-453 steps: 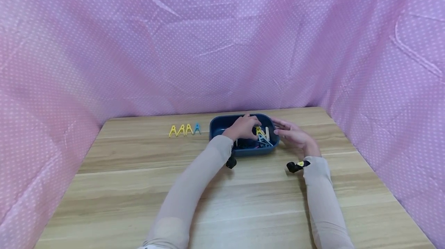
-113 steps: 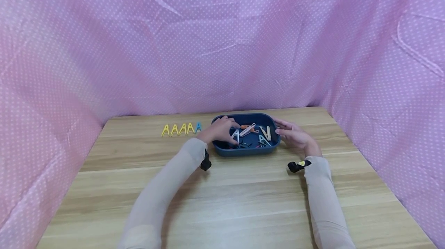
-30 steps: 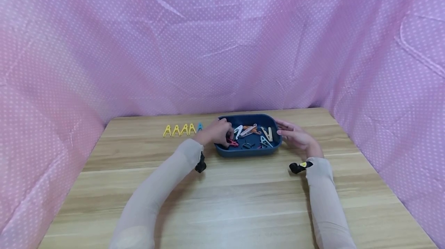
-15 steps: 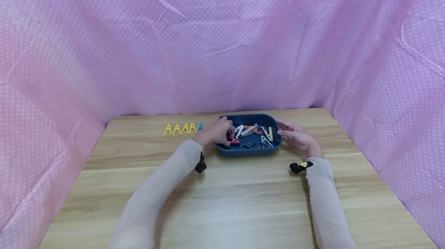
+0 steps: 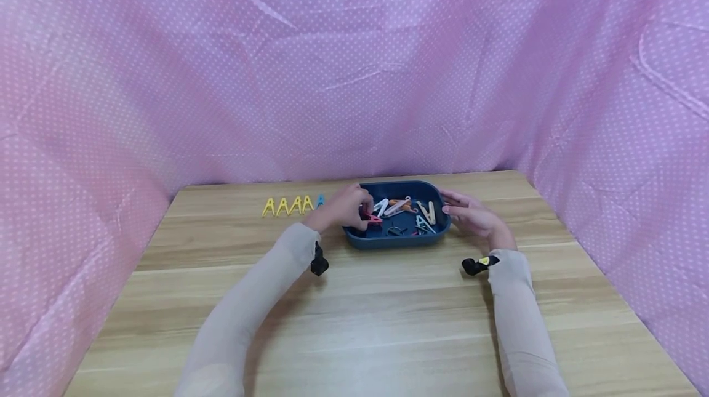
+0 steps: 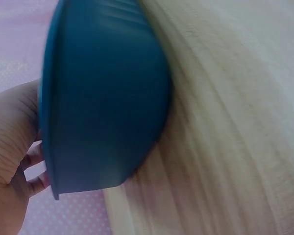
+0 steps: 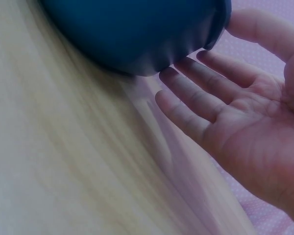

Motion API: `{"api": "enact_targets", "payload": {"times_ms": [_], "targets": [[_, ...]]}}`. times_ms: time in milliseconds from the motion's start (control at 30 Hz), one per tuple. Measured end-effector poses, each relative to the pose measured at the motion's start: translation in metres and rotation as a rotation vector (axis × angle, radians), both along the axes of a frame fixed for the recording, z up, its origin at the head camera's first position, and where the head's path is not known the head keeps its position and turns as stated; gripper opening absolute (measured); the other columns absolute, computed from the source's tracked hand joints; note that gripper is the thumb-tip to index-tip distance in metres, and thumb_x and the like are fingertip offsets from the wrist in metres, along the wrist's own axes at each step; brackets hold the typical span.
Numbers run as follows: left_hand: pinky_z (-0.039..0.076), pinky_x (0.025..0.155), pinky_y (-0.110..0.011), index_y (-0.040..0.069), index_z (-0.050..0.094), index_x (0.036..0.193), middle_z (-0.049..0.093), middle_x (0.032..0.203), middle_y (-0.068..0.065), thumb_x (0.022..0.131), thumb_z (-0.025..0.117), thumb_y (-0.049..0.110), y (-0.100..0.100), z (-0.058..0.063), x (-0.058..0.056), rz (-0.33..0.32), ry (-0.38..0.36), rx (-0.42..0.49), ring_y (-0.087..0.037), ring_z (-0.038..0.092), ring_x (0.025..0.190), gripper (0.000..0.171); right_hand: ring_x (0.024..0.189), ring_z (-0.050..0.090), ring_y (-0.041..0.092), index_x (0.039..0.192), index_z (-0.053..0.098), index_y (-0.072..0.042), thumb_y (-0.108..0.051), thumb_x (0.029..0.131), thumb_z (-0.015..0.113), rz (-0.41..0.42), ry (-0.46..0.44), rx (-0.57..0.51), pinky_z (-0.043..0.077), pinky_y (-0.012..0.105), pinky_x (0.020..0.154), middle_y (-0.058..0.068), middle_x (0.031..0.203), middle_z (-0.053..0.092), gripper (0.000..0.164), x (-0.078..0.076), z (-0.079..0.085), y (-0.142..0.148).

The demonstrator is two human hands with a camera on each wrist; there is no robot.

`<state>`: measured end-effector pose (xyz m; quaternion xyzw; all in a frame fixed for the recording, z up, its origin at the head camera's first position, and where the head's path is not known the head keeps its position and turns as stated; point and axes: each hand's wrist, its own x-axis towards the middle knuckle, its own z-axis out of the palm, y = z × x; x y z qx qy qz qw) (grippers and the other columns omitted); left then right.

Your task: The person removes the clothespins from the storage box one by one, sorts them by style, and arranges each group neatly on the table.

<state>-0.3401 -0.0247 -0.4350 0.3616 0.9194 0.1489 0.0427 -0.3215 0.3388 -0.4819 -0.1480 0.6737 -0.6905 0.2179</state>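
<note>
A dark blue basin with rounded corners stands near the back of the table. My left hand reaches over its left end and pinches a red clothespin just inside. In the left wrist view the basin wall covers the fingertips and the clothespin. More clothespins lie in the basin: a white one, a pale pink one, a cream one and a light blue one. My right hand, its fingers extended, rests against the basin's right end.
Left of the basin, several yellow clothespins stand in a row, with a blue one at its right end, close to my left wrist. A pink dotted curtain hangs behind the wooden table and at its sides.
Since the earliest frame, one more yellow clothespin has joined the row. My left hand has moved to the basin's left end, where it now pinches the red clothespin. My right hand stays put.
</note>
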Motion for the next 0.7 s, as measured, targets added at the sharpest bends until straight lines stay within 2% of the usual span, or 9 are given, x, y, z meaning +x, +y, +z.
{"api": "enact_targets", "payload": {"times_ms": [100,267,433,700], "targets": [[0.04,0.084,-0.035,0.018,0.07,0.086,0.063,0.092,0.005,0.078,0.086,0.024,-0.002,0.003,-0.001,0.014,-0.001,0.051,-0.018,0.049,0.094,0.018,0.129,0.05,-0.003,0.16,0.011,0.007,0.001,0.104,0.046,0.001,0.006,0.0,0.042,0.014,0.104,0.028,0.167,0.008,0.066,-0.001,-0.001,0.001],[0.037,0.088,-0.037,0.017,0.07,0.086,0.065,0.089,0.006,0.078,0.085,0.023,-0.006,0.009,0.0,0.013,0.045,0.107,-0.018,0.048,0.092,0.018,0.128,0.051,-0.004,0.16,0.01,0.007,0.002,0.103,0.046,0.004,0.018,-0.002,0.042,0.014,0.105,0.028,0.168,0.006,0.067,-0.001,0.0,0.001],[0.037,0.086,-0.037,0.015,0.07,0.089,0.066,0.088,0.004,0.078,0.084,0.022,-0.015,0.015,0.003,0.021,0.082,0.153,-0.018,0.049,0.091,0.02,0.127,0.053,-0.003,0.159,0.01,0.008,0.003,0.102,0.046,-0.013,0.002,-0.017,0.043,0.014,0.104,0.029,0.167,0.007,0.068,0.0,0.002,-0.001],[0.041,0.086,-0.038,0.015,0.07,0.091,0.069,0.091,0.003,0.077,0.082,0.025,-0.041,0.022,0.008,0.102,0.13,0.245,-0.024,0.054,0.097,0.021,0.129,0.052,-0.001,0.159,0.009,0.009,0.003,0.103,0.047,0.0,0.016,-0.037,0.043,0.015,0.105,0.031,0.166,0.007,0.068,0.001,-0.001,0.001]]}}
